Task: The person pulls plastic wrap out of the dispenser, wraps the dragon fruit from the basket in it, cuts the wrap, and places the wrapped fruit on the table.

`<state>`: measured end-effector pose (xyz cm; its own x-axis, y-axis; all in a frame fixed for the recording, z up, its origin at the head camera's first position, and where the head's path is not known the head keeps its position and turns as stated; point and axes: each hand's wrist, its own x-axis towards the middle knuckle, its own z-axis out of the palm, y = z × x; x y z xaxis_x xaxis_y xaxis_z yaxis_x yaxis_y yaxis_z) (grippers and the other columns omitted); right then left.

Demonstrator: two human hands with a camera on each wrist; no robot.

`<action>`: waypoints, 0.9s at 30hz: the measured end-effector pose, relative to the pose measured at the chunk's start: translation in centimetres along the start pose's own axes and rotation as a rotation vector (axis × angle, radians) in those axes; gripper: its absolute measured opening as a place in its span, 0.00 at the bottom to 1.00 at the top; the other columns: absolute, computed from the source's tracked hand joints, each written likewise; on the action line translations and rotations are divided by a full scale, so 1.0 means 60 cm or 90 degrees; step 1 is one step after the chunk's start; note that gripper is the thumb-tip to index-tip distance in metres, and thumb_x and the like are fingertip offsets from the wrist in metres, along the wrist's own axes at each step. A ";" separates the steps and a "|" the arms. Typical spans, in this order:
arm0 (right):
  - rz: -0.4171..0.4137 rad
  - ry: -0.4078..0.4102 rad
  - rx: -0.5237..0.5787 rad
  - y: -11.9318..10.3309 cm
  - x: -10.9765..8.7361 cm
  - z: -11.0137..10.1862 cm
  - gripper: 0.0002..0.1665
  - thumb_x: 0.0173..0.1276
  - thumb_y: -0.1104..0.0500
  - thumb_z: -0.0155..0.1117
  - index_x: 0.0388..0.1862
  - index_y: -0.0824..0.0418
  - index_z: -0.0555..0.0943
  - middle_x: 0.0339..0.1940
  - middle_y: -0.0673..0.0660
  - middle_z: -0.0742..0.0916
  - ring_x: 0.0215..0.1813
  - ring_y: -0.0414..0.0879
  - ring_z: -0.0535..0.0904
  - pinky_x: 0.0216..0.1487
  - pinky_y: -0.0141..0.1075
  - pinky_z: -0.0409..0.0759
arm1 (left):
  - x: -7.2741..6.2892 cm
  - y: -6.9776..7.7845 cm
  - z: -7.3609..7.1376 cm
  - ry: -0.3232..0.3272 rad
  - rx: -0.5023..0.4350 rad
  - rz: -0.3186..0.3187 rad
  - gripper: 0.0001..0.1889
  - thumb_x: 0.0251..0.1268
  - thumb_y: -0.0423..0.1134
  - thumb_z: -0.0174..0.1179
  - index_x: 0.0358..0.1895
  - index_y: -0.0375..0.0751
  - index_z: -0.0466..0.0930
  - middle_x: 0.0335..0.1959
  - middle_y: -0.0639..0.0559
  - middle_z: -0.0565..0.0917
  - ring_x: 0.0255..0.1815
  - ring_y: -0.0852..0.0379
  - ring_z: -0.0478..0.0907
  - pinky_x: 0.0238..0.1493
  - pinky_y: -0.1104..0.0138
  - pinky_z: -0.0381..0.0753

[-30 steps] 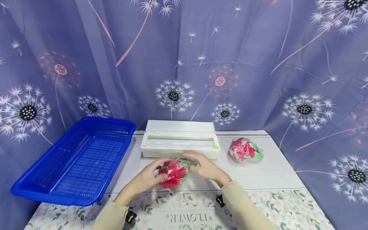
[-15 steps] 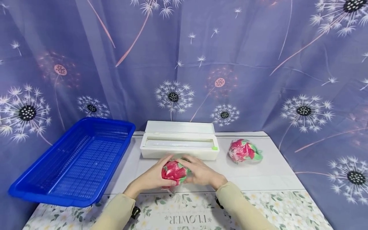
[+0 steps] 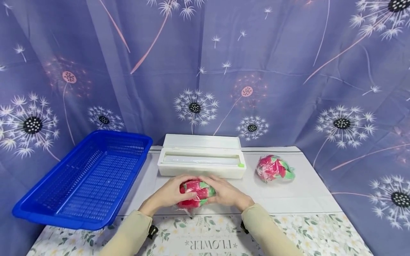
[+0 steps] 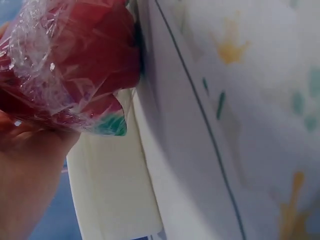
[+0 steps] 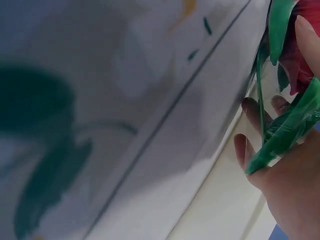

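Observation:
A red dragon fruit [image 3: 196, 193] with green scales, wrapped in clear cling film, is between both hands at the middle of the table. My left hand [image 3: 171, 192] grips its left side, the thumb across the front. From the right, my right hand [image 3: 227, 192] holds the green-tipped end, fingers curled over the top. In the left wrist view the crinkled film [image 4: 35, 40] shows on the fruit. Green leaf tips [image 5: 285, 135] under film lie against the palm in the right wrist view. Just behind stands a white cling film box [image 3: 201, 170], lid raised, a roll [image 3: 201, 160] inside.
A blue plastic basket [image 3: 86, 224] stands on the left. Another film-wrapped dragon fruit [image 3: 272, 168] lies to the right of the box. The table cover [image 3: 310, 199] is white with a floral front part. A purple dandelion curtain [image 3: 153, 99] encloses the back and sides.
Both hands were spread apart around the fruit a second ago and have closed in on it from either side. The fruit has turned slightly, its green end now towards the right hand.

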<state>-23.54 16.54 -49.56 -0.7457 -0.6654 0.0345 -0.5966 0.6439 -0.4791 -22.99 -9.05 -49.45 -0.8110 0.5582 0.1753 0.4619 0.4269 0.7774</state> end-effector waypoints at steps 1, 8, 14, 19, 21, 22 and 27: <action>0.004 0.001 0.005 0.001 0.001 0.000 0.56 0.55 0.47 0.76 0.79 0.46 0.56 0.72 0.58 0.69 0.67 0.56 0.69 0.65 0.56 0.64 | 0.000 -0.001 -0.001 0.010 0.002 0.005 0.29 0.59 0.56 0.68 0.63 0.54 0.76 0.57 0.58 0.77 0.54 0.57 0.75 0.53 0.56 0.76; 0.013 0.006 0.105 -0.012 -0.001 -0.017 0.54 0.52 0.44 0.77 0.76 0.48 0.62 0.65 0.52 0.78 0.60 0.49 0.76 0.60 0.50 0.71 | 0.000 0.000 -0.012 0.024 -0.172 -0.037 0.22 0.67 0.48 0.63 0.61 0.44 0.78 0.57 0.49 0.78 0.57 0.49 0.74 0.56 0.52 0.75; 0.017 -0.055 0.318 -0.010 -0.009 -0.050 0.38 0.63 0.50 0.71 0.71 0.48 0.69 0.54 0.50 0.84 0.50 0.41 0.81 0.55 0.37 0.76 | -0.011 0.012 -0.031 0.014 -0.397 -0.082 0.37 0.67 0.49 0.63 0.76 0.49 0.56 0.67 0.40 0.67 0.64 0.43 0.67 0.60 0.53 0.73; 0.095 -0.122 0.428 0.004 -0.024 -0.072 0.23 0.69 0.52 0.65 0.62 0.49 0.78 0.36 0.51 0.86 0.19 0.36 0.69 0.21 0.29 0.69 | -0.017 0.014 -0.025 -0.068 -0.395 -0.047 0.54 0.54 0.47 0.74 0.79 0.59 0.44 0.73 0.42 0.57 0.69 0.42 0.63 0.64 0.52 0.68; 0.123 -0.137 0.451 0.010 -0.028 -0.071 0.18 0.70 0.51 0.64 0.57 0.51 0.81 0.29 0.53 0.84 0.14 0.37 0.57 0.14 0.28 0.58 | -0.015 0.012 -0.018 -0.095 -0.361 -0.051 0.52 0.52 0.46 0.75 0.78 0.56 0.50 0.71 0.44 0.61 0.66 0.43 0.66 0.61 0.53 0.71; 0.132 -0.143 0.459 0.014 -0.030 -0.069 0.16 0.70 0.51 0.64 0.54 0.51 0.83 0.28 0.53 0.84 0.14 0.37 0.56 0.14 0.28 0.57 | -0.015 0.011 -0.015 -0.101 -0.335 -0.057 0.51 0.52 0.46 0.75 0.77 0.54 0.53 0.70 0.46 0.63 0.64 0.44 0.68 0.60 0.54 0.72; 0.116 -0.156 0.444 0.029 -0.035 -0.049 0.13 0.71 0.50 0.63 0.44 0.56 0.87 0.31 0.50 0.86 0.22 0.38 0.66 0.27 0.30 0.69 | -0.014 -0.008 0.000 -0.123 -0.252 -0.049 0.43 0.52 0.48 0.74 0.72 0.50 0.64 0.64 0.51 0.71 0.59 0.50 0.73 0.57 0.57 0.73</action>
<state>-23.88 20.19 -47.90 -0.6784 -0.6891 -0.2548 -0.0839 0.4172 -0.9049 -22.51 -9.70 -49.95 -0.7382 0.6743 0.0202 0.1985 0.1884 0.9618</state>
